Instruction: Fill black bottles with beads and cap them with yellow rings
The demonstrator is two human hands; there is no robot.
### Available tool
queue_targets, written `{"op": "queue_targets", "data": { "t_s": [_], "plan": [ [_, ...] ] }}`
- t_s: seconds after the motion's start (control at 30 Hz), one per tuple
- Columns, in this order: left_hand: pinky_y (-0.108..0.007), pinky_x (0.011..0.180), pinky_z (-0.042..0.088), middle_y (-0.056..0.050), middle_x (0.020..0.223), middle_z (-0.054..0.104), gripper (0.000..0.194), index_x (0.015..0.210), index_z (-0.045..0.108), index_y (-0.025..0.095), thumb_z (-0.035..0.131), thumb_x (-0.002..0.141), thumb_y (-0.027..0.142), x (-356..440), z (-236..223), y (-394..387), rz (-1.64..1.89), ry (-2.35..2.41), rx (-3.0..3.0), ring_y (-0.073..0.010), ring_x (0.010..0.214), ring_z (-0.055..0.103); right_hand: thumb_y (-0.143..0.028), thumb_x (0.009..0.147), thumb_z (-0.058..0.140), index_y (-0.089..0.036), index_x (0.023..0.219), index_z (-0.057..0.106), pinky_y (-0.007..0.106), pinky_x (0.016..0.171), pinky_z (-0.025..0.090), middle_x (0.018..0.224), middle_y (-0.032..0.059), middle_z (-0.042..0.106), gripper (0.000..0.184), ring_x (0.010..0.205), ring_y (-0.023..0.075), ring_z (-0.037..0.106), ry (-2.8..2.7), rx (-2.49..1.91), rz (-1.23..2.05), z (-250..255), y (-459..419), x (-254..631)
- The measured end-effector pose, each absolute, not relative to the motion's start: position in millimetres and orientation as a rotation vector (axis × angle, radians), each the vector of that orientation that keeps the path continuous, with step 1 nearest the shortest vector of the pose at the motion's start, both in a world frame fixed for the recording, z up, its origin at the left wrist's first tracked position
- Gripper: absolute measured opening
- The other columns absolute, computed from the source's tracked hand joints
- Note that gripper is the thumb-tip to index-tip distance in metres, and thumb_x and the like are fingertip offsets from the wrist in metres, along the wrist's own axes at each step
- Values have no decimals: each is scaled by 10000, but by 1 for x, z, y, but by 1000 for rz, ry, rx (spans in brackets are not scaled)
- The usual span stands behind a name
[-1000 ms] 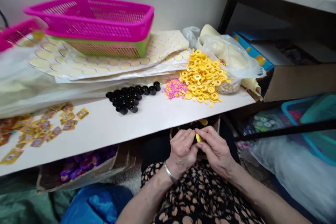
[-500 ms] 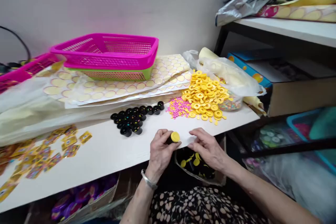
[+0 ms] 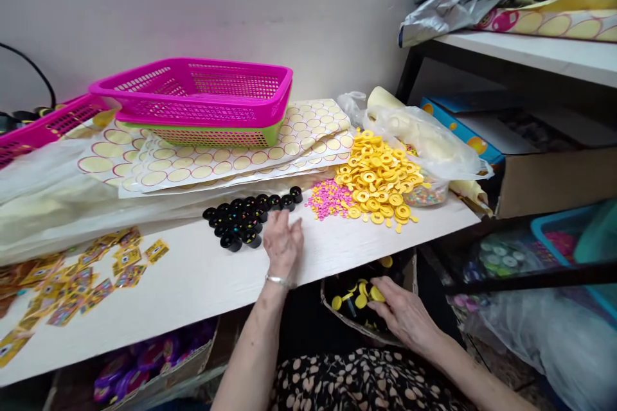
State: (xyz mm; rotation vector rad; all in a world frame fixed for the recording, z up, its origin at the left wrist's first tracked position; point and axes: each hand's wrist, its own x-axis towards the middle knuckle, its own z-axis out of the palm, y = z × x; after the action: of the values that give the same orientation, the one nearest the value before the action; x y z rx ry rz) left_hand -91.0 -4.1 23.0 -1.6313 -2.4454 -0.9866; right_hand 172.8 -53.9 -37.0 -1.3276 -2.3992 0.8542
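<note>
My left hand (image 3: 283, 244) lies on the white tabletop (image 3: 202, 276) with its fingers stretched out, holding nothing. Its fingertips are right beside a cluster of small black cups (image 3: 243, 219). My right hand (image 3: 401, 313) is lower, below the table's edge, inside a cardboard box (image 3: 359, 327) of black pieces with yellow tops. Its fingertips are pinched on one yellow-topped piece (image 3: 376, 295). A heap of yellow rings (image 3: 380, 178) and a small pile of pink beads (image 3: 329, 198) lie on the table further right.
Stacked pink and green baskets (image 3: 197, 99) sit on sheets of round stickers (image 3: 231, 157) at the back. Yellow printed labels (image 3: 81, 273) are scattered at the left. A plastic bag (image 3: 424, 135) lies behind the rings. Shelves and a blue bin (image 3: 573, 237) stand to the right.
My left hand no longer holds the yellow-topped piece and has moved up to the black cups. My right hand dropped from the table edge into the box below.
</note>
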Motion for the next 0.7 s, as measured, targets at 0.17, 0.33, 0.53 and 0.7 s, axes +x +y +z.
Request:
{"op": "queue_targets", "data": {
  "t_s": [0.17, 0.33, 0.53, 0.7],
  "plan": [
    [-259, 485, 331, -101, 991, 498, 244, 905, 598, 149, 518, 789, 349, -107, 29, 35, -475, -2428, -1520, -195, 729, 559, -255, 886, 425, -194, 1050, 556, 275, 736, 477, 923, 64, 602, 218, 822, 170, 595, -2320, -1288, 704, -16, -36, 168],
    [-270, 480, 307, -99, 970, 510, 210, 823, 612, 148, 522, 774, 330, -108, 30, 42, -402, -2395, -1576, -200, 709, 556, -228, 893, 407, -193, 890, 587, 250, 720, 435, 827, 47, 588, 183, 787, 154, 572, -2240, -1225, 483, 10, 10, 152],
    [-253, 601, 404, -51, 915, 576, 214, 879, 633, 178, 603, 685, 264, -112, 27, 28, -978, -2302, -1675, -162, 737, 558, -228, 875, 439, -194, 844, 591, 236, 666, 389, 876, 42, 576, 159, 806, 153, 553, -2325, -1282, 337, 16, 59, 107],
    [-210, 516, 364, 67, 550, 471, 305, 896, 637, 179, 653, 598, 236, -104, 20, 12, -1576, -2550, -1716, -80, 480, 425, -221, 867, 441, -187, 833, 581, 239, 636, 359, 890, 44, 566, 148, 789, 151, 531, -2390, -1303, 331, 14, 65, 80]
  ]
}}
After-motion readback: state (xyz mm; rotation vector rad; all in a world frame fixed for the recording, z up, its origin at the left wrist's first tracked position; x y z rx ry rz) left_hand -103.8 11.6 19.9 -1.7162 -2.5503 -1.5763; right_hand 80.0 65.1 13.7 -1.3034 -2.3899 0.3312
